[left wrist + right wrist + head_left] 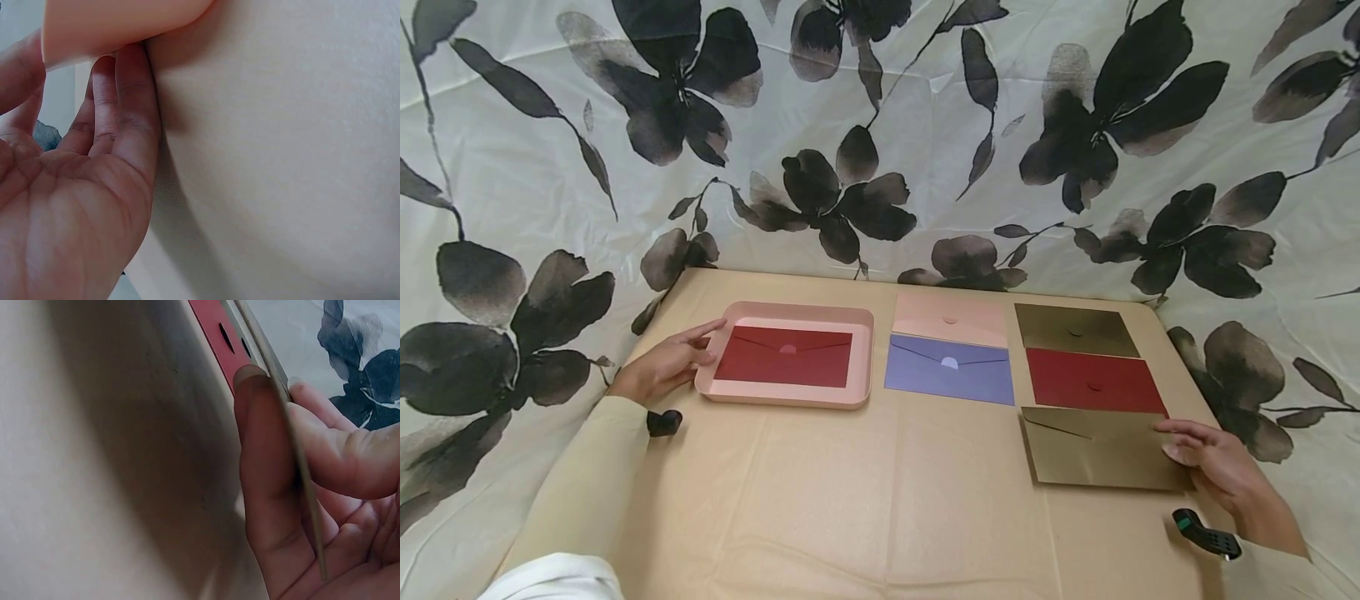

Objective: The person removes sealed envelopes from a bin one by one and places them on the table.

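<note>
A pink tray [790, 398] lies at the left of the table with a red envelope [782, 367] in it, flap side up. At its left end, my left hand [662, 362] grips the tray wall; the left wrist view shows fingers [134, 94] reaching under the tray edge. My right hand [1217, 467] pinches the right edge of a gold envelope [1097, 450], seen edge-on between thumb and fingers in the right wrist view. This envelope is raised a little off the table, just in front of a second red envelope [1090, 381].
Behind that red envelope lies another gold envelope [1075, 329]. A blue envelope [951, 375] and a pale pink envelope [951, 315] lie between the tray and the right column. Flowered cloth [925, 108] hangs behind the tan table [850, 492].
</note>
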Demonstrator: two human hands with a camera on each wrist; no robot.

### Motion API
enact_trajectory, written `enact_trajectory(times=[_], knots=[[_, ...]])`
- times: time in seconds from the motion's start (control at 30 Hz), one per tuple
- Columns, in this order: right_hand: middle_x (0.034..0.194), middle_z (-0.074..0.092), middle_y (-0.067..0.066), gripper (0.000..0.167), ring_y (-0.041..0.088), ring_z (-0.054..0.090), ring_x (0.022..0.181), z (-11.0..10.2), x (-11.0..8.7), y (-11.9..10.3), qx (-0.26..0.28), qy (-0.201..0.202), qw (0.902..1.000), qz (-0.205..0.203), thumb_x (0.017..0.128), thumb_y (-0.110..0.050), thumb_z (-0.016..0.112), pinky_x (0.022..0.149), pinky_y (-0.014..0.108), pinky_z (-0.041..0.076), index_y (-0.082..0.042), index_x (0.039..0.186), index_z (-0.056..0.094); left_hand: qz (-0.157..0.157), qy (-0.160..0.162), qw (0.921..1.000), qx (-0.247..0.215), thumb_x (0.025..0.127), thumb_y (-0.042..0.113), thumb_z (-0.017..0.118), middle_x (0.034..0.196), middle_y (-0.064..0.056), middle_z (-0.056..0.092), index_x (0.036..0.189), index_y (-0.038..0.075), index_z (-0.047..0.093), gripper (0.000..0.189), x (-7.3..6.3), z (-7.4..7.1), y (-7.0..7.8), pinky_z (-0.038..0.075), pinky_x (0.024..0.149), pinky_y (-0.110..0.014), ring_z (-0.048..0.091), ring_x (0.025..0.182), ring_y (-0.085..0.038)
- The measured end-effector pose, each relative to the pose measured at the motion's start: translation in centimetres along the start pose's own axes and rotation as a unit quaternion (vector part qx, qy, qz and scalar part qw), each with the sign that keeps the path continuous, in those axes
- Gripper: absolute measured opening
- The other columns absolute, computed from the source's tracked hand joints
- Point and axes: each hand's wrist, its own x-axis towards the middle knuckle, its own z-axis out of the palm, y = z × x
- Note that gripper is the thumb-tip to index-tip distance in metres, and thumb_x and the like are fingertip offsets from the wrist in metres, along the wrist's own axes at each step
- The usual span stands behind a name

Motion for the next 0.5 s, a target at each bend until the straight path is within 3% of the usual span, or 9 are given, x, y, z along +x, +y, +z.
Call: enact_trajectory(times=[0.5], knots=[[0.088,0.072,-0.010,0.035,0.005,0.060,0.084,-1.4,0.0,0.1,0.001,-0.004,1.0000,-0.005,0.096,0.005,0.066,0.072,0.016,0.050,-0.024,0.110,0.080,0.003,-0.007,1.0000,0.004,0.105,0.008,0.051,0.173,-0.026,-0.013,0.168,0.028,0.007,0.079,0.1,-0.2,0.1,0.018,0.127,-0.063,0.004,0.160,-0.048]])
